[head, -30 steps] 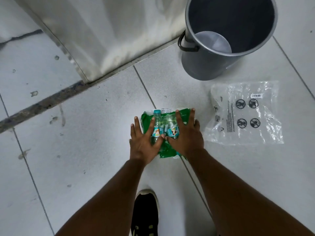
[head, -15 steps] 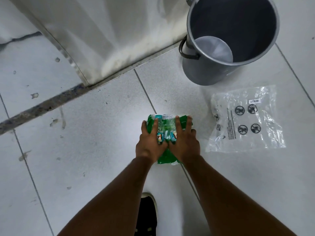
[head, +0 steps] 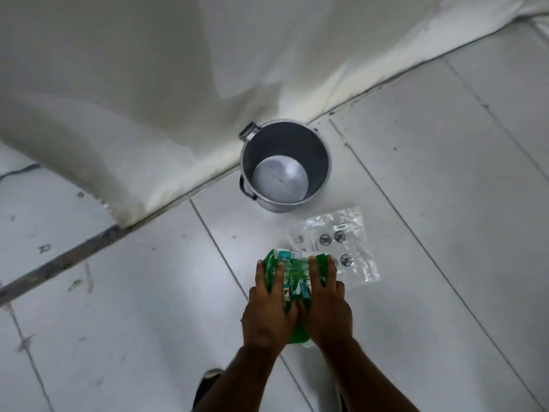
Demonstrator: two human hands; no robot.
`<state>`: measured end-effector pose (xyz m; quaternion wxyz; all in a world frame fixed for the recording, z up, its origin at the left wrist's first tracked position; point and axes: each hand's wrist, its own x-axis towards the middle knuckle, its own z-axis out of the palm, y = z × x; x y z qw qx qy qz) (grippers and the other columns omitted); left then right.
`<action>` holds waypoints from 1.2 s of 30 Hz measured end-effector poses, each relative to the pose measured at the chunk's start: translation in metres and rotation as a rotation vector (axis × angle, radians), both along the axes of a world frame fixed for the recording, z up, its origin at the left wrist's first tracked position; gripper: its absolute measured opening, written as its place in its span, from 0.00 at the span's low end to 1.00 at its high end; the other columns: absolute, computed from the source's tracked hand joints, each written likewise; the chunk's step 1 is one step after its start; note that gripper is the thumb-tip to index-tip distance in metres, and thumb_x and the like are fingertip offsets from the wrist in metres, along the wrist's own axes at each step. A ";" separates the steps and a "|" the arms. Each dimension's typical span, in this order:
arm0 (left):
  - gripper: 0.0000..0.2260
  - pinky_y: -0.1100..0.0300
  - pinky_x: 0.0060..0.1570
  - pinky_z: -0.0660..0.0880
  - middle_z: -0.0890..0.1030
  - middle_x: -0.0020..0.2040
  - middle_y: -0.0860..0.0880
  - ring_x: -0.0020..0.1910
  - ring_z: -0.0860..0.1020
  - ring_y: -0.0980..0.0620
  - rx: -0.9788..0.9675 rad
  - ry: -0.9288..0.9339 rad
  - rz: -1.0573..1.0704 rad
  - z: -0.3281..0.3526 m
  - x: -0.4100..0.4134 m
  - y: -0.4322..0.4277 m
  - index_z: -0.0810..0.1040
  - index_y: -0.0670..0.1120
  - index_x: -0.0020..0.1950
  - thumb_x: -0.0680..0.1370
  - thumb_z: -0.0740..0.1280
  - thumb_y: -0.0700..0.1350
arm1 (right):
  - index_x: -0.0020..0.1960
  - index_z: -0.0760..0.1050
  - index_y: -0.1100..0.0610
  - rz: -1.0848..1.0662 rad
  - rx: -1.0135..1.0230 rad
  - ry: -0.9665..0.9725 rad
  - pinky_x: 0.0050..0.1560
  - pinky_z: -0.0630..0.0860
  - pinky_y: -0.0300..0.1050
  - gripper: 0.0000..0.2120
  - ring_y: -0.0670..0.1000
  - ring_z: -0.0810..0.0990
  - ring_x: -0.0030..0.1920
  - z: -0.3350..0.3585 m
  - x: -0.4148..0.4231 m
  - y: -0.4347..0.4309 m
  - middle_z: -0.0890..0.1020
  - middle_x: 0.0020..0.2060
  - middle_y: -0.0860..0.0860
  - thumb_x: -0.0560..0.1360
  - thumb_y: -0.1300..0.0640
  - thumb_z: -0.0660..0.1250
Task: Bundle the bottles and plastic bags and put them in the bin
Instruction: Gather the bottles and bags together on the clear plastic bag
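Note:
A green plastic bag is wrapped around small clear bottles with teal caps and labels. My left hand grips the bundle's left side and my right hand grips its right side, thumbs meeting in the middle. The bundle appears raised off the white tiled floor. A grey metal bin with side handles stands empty beyond it, by the wall. A clear plastic bag with black printed symbols lies flat on the floor between the bundle and the bin, its near corner hidden behind the bundle.
A white sheet covers the wall behind the bin down to the floor. A dark strip runs diagonally along the tiles at left. My black shoe shows at the bottom edge.
Both hands closed around the green bag and bottles and lifted the bundle. The camera rose and pulled back, so the bin and clear bag look smaller and farther away.

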<state>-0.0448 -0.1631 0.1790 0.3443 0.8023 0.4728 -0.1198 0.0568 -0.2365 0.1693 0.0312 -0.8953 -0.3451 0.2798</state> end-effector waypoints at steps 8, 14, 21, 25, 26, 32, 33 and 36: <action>0.34 0.49 0.58 0.75 0.44 0.80 0.49 0.67 0.65 0.45 -0.023 -0.036 0.076 -0.058 0.123 -0.024 0.50 0.56 0.78 0.77 0.62 0.59 | 0.79 0.49 0.48 0.090 0.022 -0.064 0.47 0.81 0.57 0.43 0.62 0.70 0.64 -0.055 0.129 -0.018 0.51 0.78 0.60 0.72 0.44 0.69; 0.34 0.47 0.61 0.74 0.44 0.80 0.49 0.71 0.62 0.44 -0.011 -0.020 0.145 -0.135 0.171 -0.039 0.50 0.56 0.78 0.77 0.62 0.59 | 0.78 0.48 0.49 0.220 0.055 -0.057 0.42 0.82 0.57 0.43 0.63 0.72 0.61 -0.132 0.184 -0.023 0.53 0.78 0.61 0.72 0.44 0.70; 0.34 0.44 0.62 0.73 0.46 0.80 0.45 0.72 0.62 0.40 0.023 0.043 0.148 -0.194 0.189 -0.040 0.50 0.52 0.79 0.77 0.62 0.59 | 0.78 0.48 0.49 0.278 0.073 -0.029 0.43 0.82 0.54 0.42 0.62 0.71 0.63 -0.193 0.207 -0.021 0.53 0.78 0.60 0.73 0.43 0.68; 0.35 0.43 0.59 0.71 0.55 0.79 0.39 0.66 0.68 0.37 0.229 0.213 0.044 -0.200 0.192 -0.045 0.55 0.48 0.78 0.77 0.61 0.62 | 0.78 0.44 0.47 0.286 0.017 -0.028 0.56 0.77 0.63 0.44 0.66 0.65 0.69 -0.205 0.210 -0.026 0.49 0.78 0.61 0.72 0.36 0.65; 0.35 0.42 0.59 0.69 0.55 0.79 0.39 0.67 0.68 0.37 0.280 0.243 0.018 -0.199 0.191 -0.046 0.55 0.49 0.78 0.76 0.60 0.63 | 0.78 0.44 0.46 0.292 0.007 -0.048 0.60 0.73 0.68 0.45 0.68 0.62 0.72 -0.205 0.212 -0.028 0.49 0.78 0.61 0.71 0.34 0.64; 0.43 0.23 0.65 0.43 0.31 0.78 0.42 0.75 0.32 0.34 0.264 0.415 0.025 -0.196 0.181 -0.036 0.34 0.59 0.76 0.71 0.51 0.74 | 0.78 0.40 0.42 0.304 -0.029 -0.114 0.66 0.52 0.80 0.53 0.70 0.45 0.76 -0.203 0.235 -0.039 0.41 0.79 0.60 0.63 0.20 0.57; 0.44 0.21 0.64 0.43 0.29 0.77 0.42 0.73 0.30 0.34 0.242 0.432 0.048 -0.198 0.179 -0.033 0.33 0.60 0.76 0.69 0.51 0.76 | 0.78 0.37 0.42 0.296 -0.044 -0.098 0.67 0.51 0.80 0.55 0.69 0.43 0.76 -0.208 0.239 -0.039 0.38 0.78 0.59 0.61 0.19 0.56; 0.48 0.19 0.62 0.47 0.26 0.76 0.43 0.74 0.31 0.32 0.153 0.412 0.130 -0.207 0.173 -0.026 0.35 0.62 0.76 0.64 0.52 0.80 | 0.75 0.30 0.40 0.245 -0.079 -0.021 0.67 0.49 0.80 0.60 0.69 0.38 0.75 -0.220 0.247 -0.037 0.31 0.76 0.57 0.56 0.16 0.55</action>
